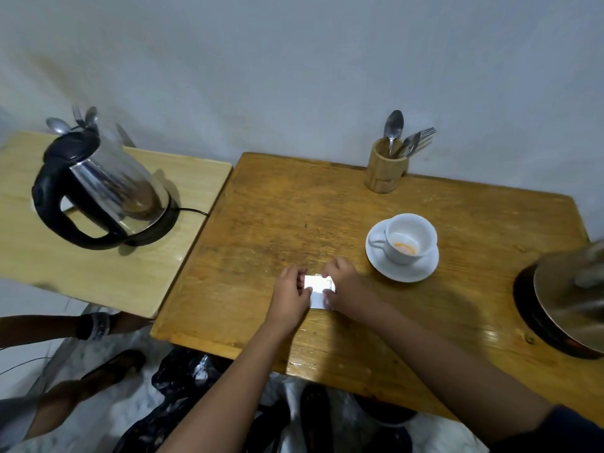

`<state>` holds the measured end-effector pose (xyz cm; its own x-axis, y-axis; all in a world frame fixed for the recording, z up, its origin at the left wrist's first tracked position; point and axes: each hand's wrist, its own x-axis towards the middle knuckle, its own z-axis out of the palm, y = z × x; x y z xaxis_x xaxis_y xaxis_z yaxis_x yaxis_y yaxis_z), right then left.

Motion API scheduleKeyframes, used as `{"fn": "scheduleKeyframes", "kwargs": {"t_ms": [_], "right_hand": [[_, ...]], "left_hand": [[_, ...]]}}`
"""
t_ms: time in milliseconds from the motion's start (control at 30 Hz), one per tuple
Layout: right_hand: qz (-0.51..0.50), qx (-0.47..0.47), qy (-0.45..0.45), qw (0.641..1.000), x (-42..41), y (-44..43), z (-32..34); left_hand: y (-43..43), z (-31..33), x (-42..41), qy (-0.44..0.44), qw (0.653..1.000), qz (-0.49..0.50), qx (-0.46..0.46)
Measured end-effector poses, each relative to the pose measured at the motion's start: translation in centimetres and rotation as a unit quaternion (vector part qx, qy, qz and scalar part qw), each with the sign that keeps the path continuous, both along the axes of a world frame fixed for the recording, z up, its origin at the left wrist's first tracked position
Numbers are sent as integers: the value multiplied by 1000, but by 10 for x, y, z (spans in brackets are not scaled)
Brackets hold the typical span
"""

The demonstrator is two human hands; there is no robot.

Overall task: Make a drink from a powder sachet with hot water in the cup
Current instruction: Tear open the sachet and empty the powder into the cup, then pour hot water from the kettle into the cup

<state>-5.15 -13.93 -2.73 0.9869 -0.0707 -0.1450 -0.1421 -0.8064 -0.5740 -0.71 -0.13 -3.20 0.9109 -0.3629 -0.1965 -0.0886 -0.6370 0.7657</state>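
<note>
A small white sachet (317, 287) is held over the brown wooden table (294, 217) between both hands. My left hand (292, 294) pinches its left edge and my right hand (341, 282) grips its right side. To the right stands a white cup (408, 238) on a white saucer (403, 271), with orange powder in its bottom. A steel electric kettle (104, 188) with a black handle sits on its base on the lighter table at the left.
A wooden holder (385, 168) with a spoon and forks stands at the back by the wall. A metal pot (568, 302) sits at the right edge. Another person's arm and foot show at lower left, near a black bag on the floor.
</note>
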Motion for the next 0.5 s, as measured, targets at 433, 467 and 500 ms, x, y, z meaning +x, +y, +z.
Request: {"fn": "scheduleKeyframes", "kwargs": {"t_ms": [433, 467, 500], "right_hand": [[96, -103, 11, 990, -19, -8, 10], [91, -85, -9, 992, -21, -11, 14], [87, -67, -43, 993, -22, -16, 18]], "left_hand": [[10, -9, -18, -137, 980, -106, 98], [8, -7, -16, -136, 980, -102, 101], [5, -6, -13, -135, 981, -95, 101]]}}
